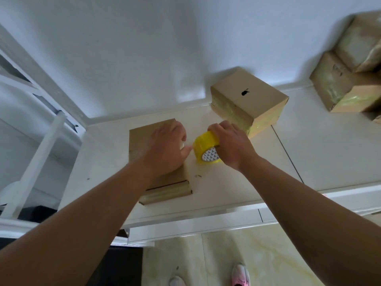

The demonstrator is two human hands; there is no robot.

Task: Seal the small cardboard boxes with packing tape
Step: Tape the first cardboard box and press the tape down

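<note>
A flat box point(140, 141) made of brown cardboard lies on a white table point(103, 162), and everything here is told from that box. The left hand point(167, 147) lies on top of the flat box, palm down, and covers much of its right half. Its thumb point(186, 150) sticks out over the right edge of the flat box, and its tip is right at the tape roll point(206, 149). I cannot tell if the other fingers lie flat or bend over the edge of the box. The tape roll is yellow with a white middle, and it sits just to the right of the flat box, low over the table. The right hand point(231, 141) holds the roll from above, with its fingers wrapped around the yellow part. The end of the flat box nearest the person has a shiny strip of tape across it. A taller box point(247, 100) with a small black mark on top stands behind the flat box and to its right, close to the wall point(144, 48), and it has shiny tape on its sides. A pile of boxes point(350, 79) sits much farther to the right of the flat box and looks blurry. Below the flat box, past the table's front edge, two shoes point(240, 274) stand on a pale floor.
</note>
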